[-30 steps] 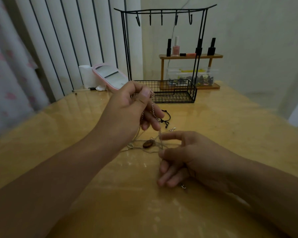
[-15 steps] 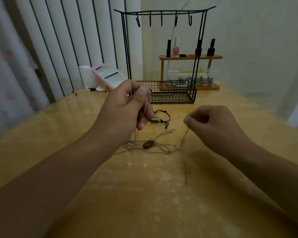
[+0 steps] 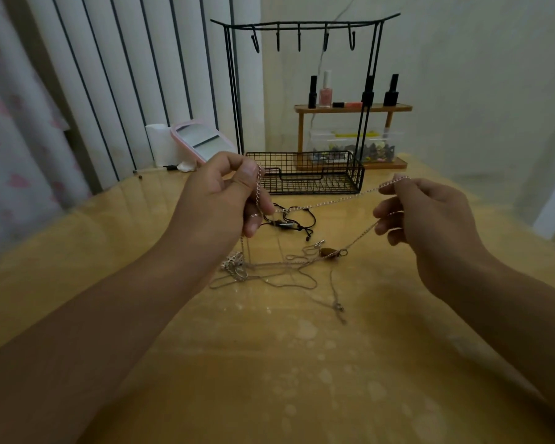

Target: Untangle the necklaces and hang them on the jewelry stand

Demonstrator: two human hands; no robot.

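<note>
A: Silver chain (image 3: 330, 201) runs taut between the hands. The left hand (image 3: 220, 200) pinches one end under the thumb, the right hand (image 3: 430, 216) pinches the other at the fingertips. The rest of the necklaces (image 3: 269, 270) lie knotted on the worktop (image 3: 302, 363), with a brown pendant (image 3: 329, 252) among them.

B: Then the pull should be gentle, I'd say. A hard tug would likely tighten the knot.

A: Agreed. Better to lift slowly and watch where the strand drags the others, then loosen it there.

B: Room to move?

A: Plenty in front and to the right. The black cord bracelet (image 3: 290, 221) sits just behind the tangle and could snag. The jewelry stand (image 3: 302, 100) waits at the far edge, hooks bare, its wire basket (image 3: 305, 173) close behind the left hand.
</note>
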